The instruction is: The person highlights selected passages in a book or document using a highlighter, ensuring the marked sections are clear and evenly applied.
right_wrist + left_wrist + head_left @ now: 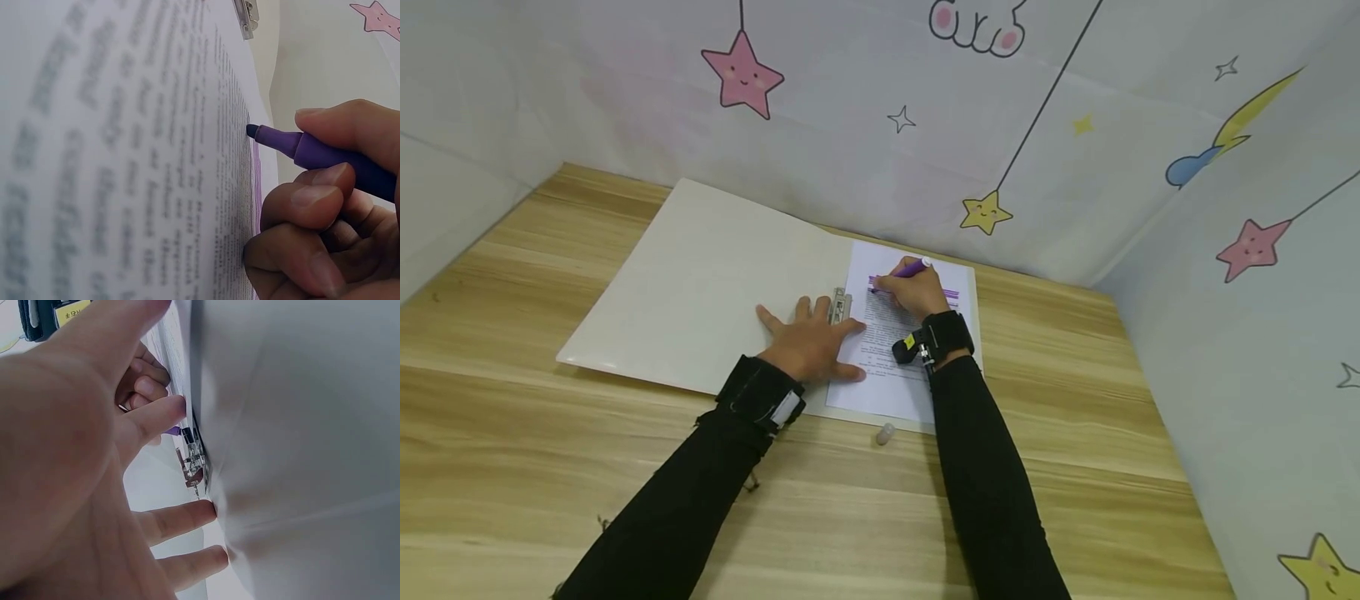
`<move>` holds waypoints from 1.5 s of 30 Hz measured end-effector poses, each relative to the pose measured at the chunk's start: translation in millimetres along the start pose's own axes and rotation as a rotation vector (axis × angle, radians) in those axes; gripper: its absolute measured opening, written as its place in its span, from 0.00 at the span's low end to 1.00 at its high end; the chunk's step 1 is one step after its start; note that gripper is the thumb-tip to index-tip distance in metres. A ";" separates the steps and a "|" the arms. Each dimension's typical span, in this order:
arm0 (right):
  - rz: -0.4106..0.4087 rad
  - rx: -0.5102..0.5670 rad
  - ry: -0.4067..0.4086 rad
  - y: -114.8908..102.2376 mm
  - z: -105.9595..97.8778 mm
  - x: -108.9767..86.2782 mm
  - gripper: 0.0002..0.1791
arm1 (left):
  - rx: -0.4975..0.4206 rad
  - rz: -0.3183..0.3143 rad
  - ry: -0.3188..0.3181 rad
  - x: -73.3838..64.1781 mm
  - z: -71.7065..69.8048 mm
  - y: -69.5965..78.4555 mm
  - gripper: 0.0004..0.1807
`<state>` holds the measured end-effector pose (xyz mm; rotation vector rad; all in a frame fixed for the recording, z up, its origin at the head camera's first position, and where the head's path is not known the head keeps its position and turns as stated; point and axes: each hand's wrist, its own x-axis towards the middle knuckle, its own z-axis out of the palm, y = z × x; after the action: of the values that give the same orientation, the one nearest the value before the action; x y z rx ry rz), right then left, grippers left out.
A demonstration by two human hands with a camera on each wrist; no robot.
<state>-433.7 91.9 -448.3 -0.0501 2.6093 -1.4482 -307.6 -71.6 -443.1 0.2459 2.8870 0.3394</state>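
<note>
A purple highlighter (331,156) is pinched in my right hand (917,292), its dark tip right at the upper left of the printed text. Purple strokes (952,293) run across the top lines of the white sheet (880,392). That sheet lies on the right half of an opened white folder (700,275), beside its metal clip (840,305). With fingers spread, my left hand (808,346) rests across the folder's fold; its thumb and index finger reach onto the sheet's left edge. In the left wrist view, the fingertips (206,512) press on the white folder surface.
A small translucent cap (885,433) lies on the wooden table (850,517) just below the folder's front edge. Behind the table stands a white wall (850,125) printed with stars, and another wall (1225,333) closes the right side.
</note>
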 end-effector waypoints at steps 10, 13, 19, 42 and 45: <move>-0.017 -0.001 0.003 2.5 -4.7 -1.3 0.15 | -0.003 0.003 0.008 -0.1 0.9 0.4 0.44; -0.017 0.001 0.000 3.7 -6.1 -0.8 0.15 | -0.004 0.003 0.006 0.0 1.1 0.7 0.44; -0.035 0.014 0.002 5.1 -7.8 -0.2 0.15 | -0.003 0.002 0.000 0.0 0.3 1.4 0.44; -0.013 -0.024 0.024 10.3 -17.6 5.1 0.15 | -0.005 0.003 0.009 1.2 0.2 1.7 0.44; -0.009 -0.038 0.023 10.4 -18.8 5.6 0.15 | -0.006 0.004 0.006 1.5 0.2 1.5 0.44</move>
<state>-441.5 112.6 -448.0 -0.0495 2.6584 -1.4098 -308.8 -69.8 -443.2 0.2498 2.8917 0.3504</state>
